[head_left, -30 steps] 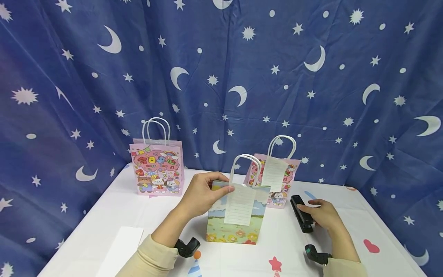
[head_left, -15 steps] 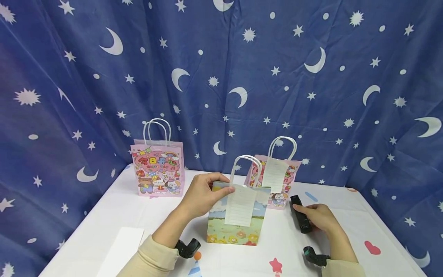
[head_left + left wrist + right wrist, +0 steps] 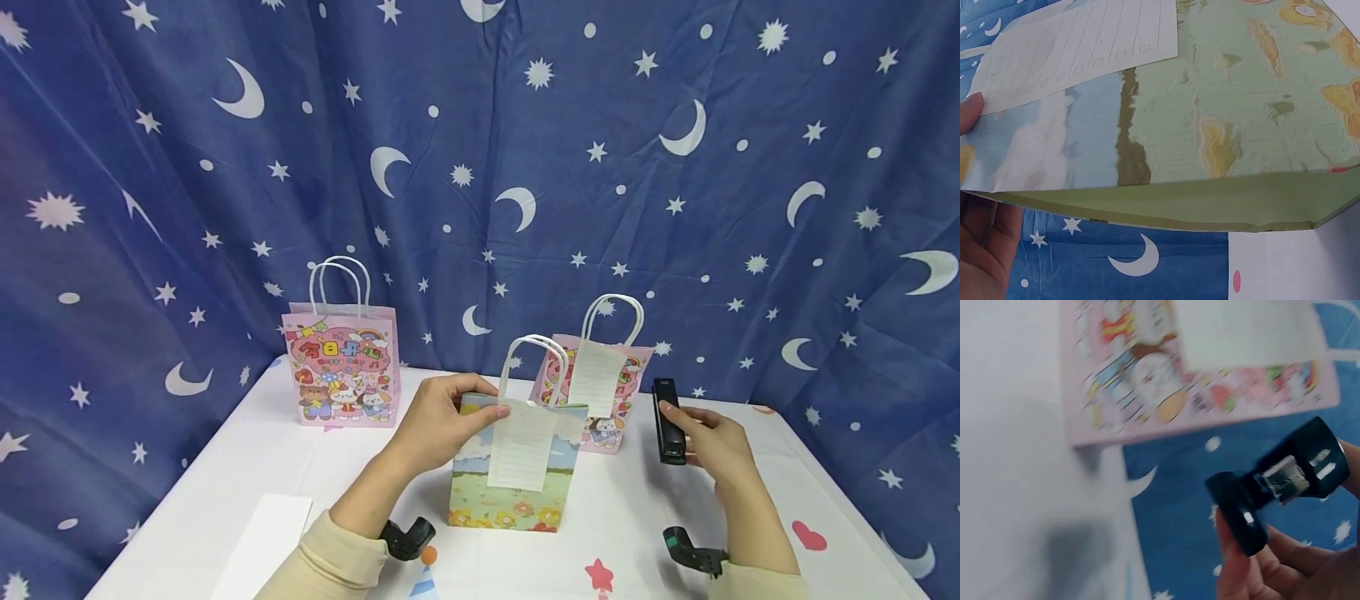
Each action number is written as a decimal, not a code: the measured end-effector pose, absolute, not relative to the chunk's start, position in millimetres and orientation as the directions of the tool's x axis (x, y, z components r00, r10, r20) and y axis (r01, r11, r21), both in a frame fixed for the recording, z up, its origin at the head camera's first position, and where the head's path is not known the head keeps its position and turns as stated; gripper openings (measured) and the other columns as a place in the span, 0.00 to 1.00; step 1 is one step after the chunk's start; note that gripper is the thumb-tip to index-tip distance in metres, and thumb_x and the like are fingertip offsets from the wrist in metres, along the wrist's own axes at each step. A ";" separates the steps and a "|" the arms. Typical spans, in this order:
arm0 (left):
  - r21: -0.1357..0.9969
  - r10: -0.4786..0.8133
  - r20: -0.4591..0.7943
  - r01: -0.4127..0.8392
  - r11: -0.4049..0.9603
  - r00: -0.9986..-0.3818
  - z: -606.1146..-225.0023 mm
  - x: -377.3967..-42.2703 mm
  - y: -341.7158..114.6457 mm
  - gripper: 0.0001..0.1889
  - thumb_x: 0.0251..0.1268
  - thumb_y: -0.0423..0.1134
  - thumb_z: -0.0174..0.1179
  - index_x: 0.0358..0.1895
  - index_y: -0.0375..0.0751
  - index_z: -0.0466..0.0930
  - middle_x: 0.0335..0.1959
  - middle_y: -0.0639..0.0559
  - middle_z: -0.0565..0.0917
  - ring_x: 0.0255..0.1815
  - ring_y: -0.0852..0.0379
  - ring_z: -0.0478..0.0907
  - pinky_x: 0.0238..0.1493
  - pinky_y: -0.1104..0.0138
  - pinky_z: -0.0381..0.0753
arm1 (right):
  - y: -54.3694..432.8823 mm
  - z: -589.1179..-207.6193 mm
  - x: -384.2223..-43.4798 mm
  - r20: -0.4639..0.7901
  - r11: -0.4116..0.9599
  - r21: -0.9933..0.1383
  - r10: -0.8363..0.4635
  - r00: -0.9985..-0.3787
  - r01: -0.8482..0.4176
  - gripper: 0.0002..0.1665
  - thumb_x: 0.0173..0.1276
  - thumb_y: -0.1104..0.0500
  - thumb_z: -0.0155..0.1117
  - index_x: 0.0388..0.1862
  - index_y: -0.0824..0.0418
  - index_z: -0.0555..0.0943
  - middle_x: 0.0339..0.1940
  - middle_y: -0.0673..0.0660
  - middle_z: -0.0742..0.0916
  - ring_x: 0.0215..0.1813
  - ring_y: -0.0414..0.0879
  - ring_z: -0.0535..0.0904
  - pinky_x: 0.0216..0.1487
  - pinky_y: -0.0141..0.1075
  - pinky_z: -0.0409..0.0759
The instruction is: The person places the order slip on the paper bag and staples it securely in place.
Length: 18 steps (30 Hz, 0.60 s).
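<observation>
A paper gift bag with a meadow print (image 3: 468, 487) stands upright near the table's middle. My left hand (image 3: 437, 421) pinches its top edge, thumb in front against a lined paper slip (image 3: 521, 450) that lies over the bag's front. In the left wrist view the thumb (image 3: 970, 112) presses the slip's edge and the other fingers are behind the bag. On the right, my right hand (image 3: 716, 442) grips a black stapler (image 3: 668, 421) above the table. The right wrist view shows the stapler (image 3: 1319, 459) from its end, jaws apart, with nothing between them.
Behind the meadow bag stands a pink cartoon gift bag (image 3: 636, 367) with a lined slip (image 3: 596, 379) on its front. Another pink bag (image 3: 341, 367) is at the back left. White paper (image 3: 262, 542) lies at the front left. A starry blue curtain (image 3: 480, 167) hangs behind the table.
My right hand has lifted the stapler off the table, moving it away from me and slightly right. The left hand, the meadow bag and its slip have stayed in place.
</observation>
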<state>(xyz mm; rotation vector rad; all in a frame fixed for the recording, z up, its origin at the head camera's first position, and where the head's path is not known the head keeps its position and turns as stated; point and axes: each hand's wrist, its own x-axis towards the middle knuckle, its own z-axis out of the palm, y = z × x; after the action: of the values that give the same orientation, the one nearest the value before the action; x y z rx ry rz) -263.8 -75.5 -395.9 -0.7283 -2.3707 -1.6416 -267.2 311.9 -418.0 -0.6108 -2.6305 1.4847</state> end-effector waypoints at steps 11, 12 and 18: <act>0.832 0.285 0.397 0.474 0.290 -0.872 -395.6 -264.0 -75.1 0.06 0.63 0.43 0.75 0.42 0.55 0.90 0.20 0.56 0.76 0.18 0.62 0.62 0.21 0.72 0.61 | 283.9 -374.6 -248.7 0.016 0.243 -0.966 0.393 -0.919 0.087 0.52 0.69 0.36 0.69 0.83 0.57 0.61 0.52 0.43 0.78 0.46 0.28 0.80 0.50 0.22 0.78; 0.831 0.286 0.398 0.475 0.289 -0.872 -395.6 -263.9 -74.9 0.06 0.63 0.43 0.75 0.41 0.55 0.90 0.20 0.56 0.76 0.18 0.62 0.62 0.21 0.72 0.61 | 280.6 -372.2 -246.9 0.035 0.247 -0.967 0.382 -0.924 0.065 0.51 0.70 0.38 0.69 0.82 0.57 0.62 0.52 0.42 0.78 0.48 0.29 0.79 0.57 0.26 0.77; 0.831 0.290 0.405 0.482 0.280 -0.867 -395.4 -263.1 -73.5 0.06 0.63 0.42 0.75 0.41 0.54 0.90 0.20 0.57 0.76 0.18 0.62 0.62 0.21 0.72 0.61 | 259.4 -363.2 -233.7 0.210 0.271 -0.953 0.277 -0.937 -0.134 0.39 0.73 0.51 0.70 0.77 0.62 0.69 0.50 0.41 0.81 0.55 0.35 0.77 0.67 0.30 0.73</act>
<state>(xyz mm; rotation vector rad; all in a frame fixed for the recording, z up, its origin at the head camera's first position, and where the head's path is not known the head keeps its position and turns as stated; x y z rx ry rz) -263.1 -73.5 -395.4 -0.7222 -2.3677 -1.6347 -233.7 259.4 -363.2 -0.1311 -2.2118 1.7094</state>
